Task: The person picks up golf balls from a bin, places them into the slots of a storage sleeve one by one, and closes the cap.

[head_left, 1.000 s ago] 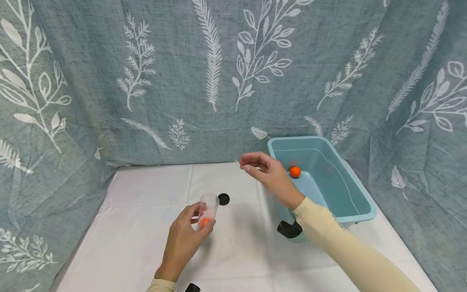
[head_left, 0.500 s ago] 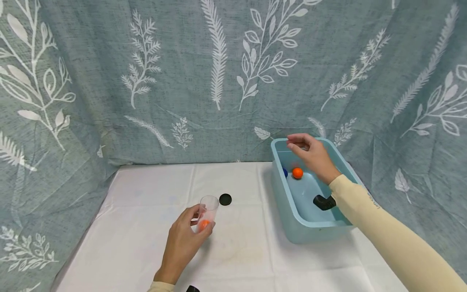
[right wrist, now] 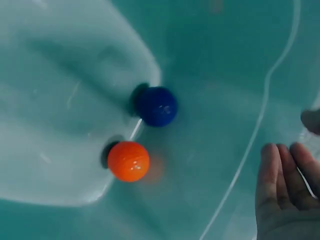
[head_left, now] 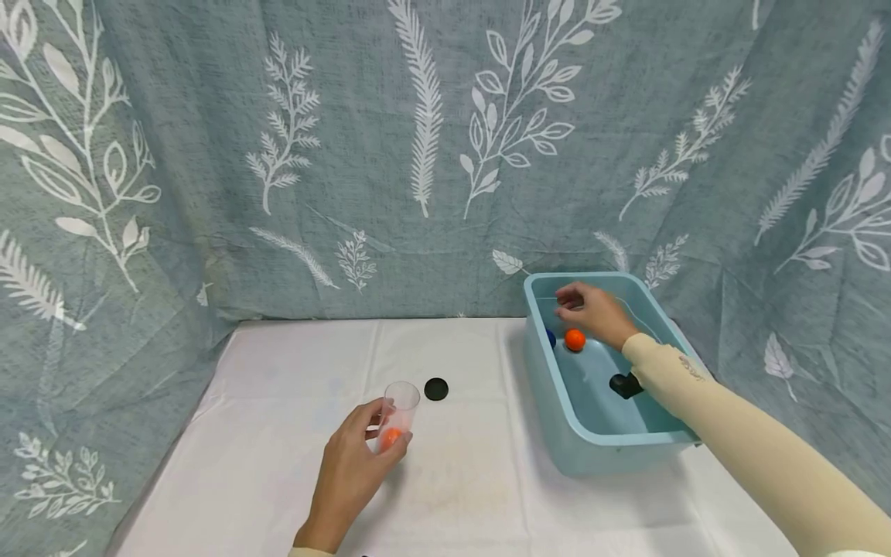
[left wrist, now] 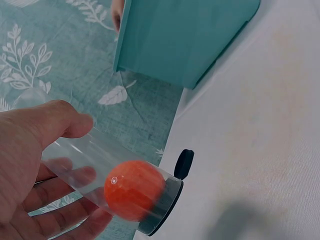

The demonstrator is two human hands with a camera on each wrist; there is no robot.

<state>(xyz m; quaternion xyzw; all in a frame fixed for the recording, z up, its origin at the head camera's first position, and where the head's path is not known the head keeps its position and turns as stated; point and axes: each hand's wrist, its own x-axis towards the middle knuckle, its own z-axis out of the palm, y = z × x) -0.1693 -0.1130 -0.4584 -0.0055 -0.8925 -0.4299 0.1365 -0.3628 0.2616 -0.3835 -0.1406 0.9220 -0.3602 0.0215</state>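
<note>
Clear plastic tube (head_left: 404,406) is gripped between the thumb and fingers of the left hand (head_left: 355,468), and an orange ball (left wrist: 134,190) is held inside it near the dark base. Just beyond that hand, a black disc (head_left: 436,389) is laid on the white tabletop (head_left: 459,480). The right hand (head_left: 595,316) is held inside the blue-green bin (head_left: 609,455) — thumb and fingers parted — with a second orange ball (right wrist: 128,161) and a blue ball (right wrist: 157,106) seen below it.

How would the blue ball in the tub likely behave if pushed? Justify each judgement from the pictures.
The blue ball would probably roll readily, being round. The tub wall beside it would likely stop it rolling that way. The ball's glossy highlights suggest a smooth, perhaps slippery surface.
</note>
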